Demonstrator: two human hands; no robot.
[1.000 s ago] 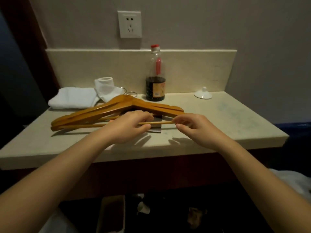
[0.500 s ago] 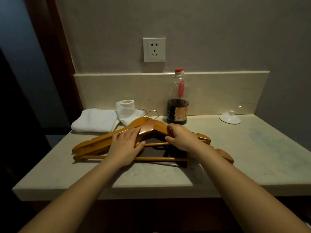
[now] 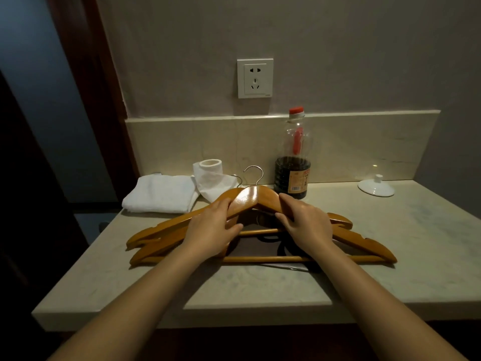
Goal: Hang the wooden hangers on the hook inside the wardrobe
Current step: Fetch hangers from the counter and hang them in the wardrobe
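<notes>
From the head camera, take the soy-sauce bottle at the back of the stone counter as the landmark: the wooden hangers lie stacked just in front of it, their peaks almost touching its base and their arms fanning out to both sides, the lower one reaching farthest toward the right front. Two metal hooks rise just left of the bottle, pointing at the wall, probably because the stack was laid flat with the hooks away from the person. The left hand sits left-front of the bottle, fingers curled over the left shoulder of the top hanger with the thumb tucked under; the right hand mirrors it directly in front of the bottle, fingers wrapped down over the right shoulder. Gripping near the peak on both sides looks like a way to gather the stack and lift it level without the bars sliding apart. Left of the bottle are a paper roll and a folded white towel; to the right is a white lid. No wardrobe is in view, so hanging has not begun.
</notes>
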